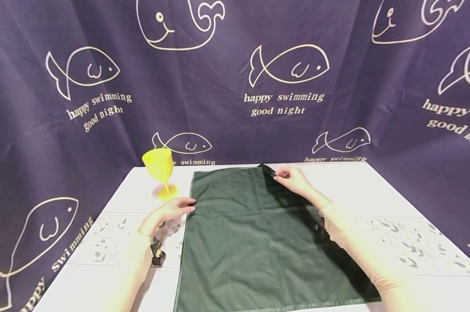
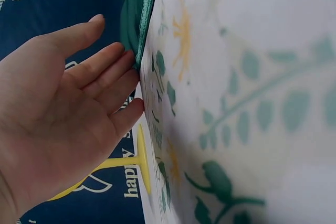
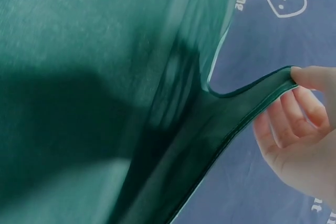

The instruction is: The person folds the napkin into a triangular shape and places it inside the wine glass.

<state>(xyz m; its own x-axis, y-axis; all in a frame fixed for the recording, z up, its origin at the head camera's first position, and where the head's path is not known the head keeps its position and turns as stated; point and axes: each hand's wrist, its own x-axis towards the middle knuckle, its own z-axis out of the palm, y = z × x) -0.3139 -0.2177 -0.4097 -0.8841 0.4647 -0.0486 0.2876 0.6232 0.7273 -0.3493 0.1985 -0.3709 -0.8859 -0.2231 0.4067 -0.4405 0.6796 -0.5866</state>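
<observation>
A dark green cloth (image 1: 235,242) lies spread over the table, with a few creases across it. My right hand (image 1: 295,180) pinches its far right corner between thumb and fingers. In the right wrist view that corner (image 3: 257,95) is drawn up into a narrow raised strip. My left hand (image 1: 174,209) is at the cloth's left edge, its fingertips right at the hem. The left wrist view shows the left palm (image 2: 63,108) with fingers nearly straight and thumb apart, nothing held. Just beyond the left hand, a yellow goblet (image 1: 159,164) stands upright.
The white table (image 1: 394,242) has a leaf-patterned band across its middle. Behind and at both sides hangs a purple-blue curtain (image 1: 227,86) with white fish drawings and lettering. The goblet stands near the table's far left corner.
</observation>
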